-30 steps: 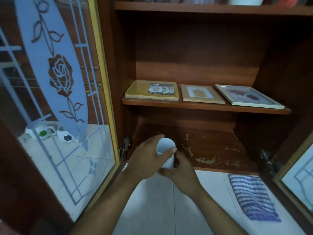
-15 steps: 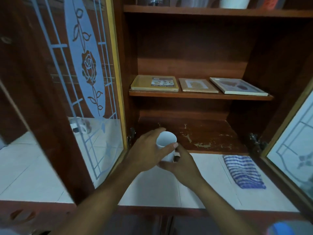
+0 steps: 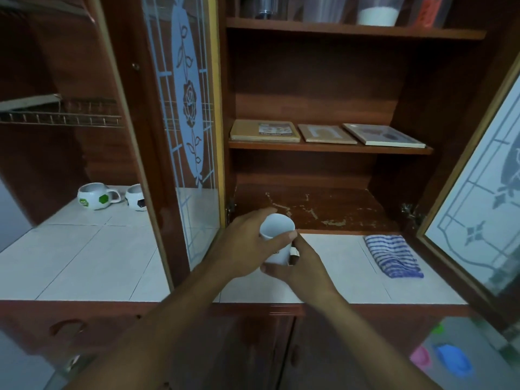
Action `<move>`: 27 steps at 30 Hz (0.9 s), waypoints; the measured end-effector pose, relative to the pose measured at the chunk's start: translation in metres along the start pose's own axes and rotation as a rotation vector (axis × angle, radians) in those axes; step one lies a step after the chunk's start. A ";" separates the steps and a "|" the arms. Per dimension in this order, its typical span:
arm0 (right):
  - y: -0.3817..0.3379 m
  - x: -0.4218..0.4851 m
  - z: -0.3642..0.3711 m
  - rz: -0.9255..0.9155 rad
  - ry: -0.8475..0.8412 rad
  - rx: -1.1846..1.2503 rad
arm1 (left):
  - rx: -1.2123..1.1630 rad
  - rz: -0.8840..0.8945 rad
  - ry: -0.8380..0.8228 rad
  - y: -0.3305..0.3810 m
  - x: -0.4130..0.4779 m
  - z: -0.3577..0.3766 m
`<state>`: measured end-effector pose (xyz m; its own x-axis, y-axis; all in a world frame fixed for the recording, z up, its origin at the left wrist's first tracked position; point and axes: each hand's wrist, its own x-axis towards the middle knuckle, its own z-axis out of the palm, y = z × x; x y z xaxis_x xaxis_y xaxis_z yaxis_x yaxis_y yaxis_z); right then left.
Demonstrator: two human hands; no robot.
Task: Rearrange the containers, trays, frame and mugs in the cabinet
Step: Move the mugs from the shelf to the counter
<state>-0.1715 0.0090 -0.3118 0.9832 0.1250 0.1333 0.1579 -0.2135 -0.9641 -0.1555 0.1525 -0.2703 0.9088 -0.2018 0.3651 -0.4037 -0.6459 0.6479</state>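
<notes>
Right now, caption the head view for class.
Left hand and right hand hold a white mug before the cabinet's bottom shelf.

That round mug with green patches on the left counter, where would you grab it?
Probably by its handle, which juts right toward the black-patched mug. The green-patched mug stands upright and its ball-like body is awkward to wrap. The neighbour sits close, so reach in from the front, not the side.
</notes>
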 end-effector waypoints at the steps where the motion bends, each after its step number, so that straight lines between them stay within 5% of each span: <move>1: 0.000 -0.004 0.001 -0.001 0.005 -0.009 | 0.000 -0.002 0.003 0.001 -0.004 -0.001; 27: -0.051 -0.127 0.107 -0.029 0.067 0.009 | 0.051 0.045 -0.093 -0.015 -0.126 -0.088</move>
<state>-0.3139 0.1076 -0.3041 0.9822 0.0662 0.1755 0.1854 -0.2016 -0.9618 -0.2730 0.2524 -0.2671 0.8966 -0.2973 0.3282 -0.4408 -0.6710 0.5962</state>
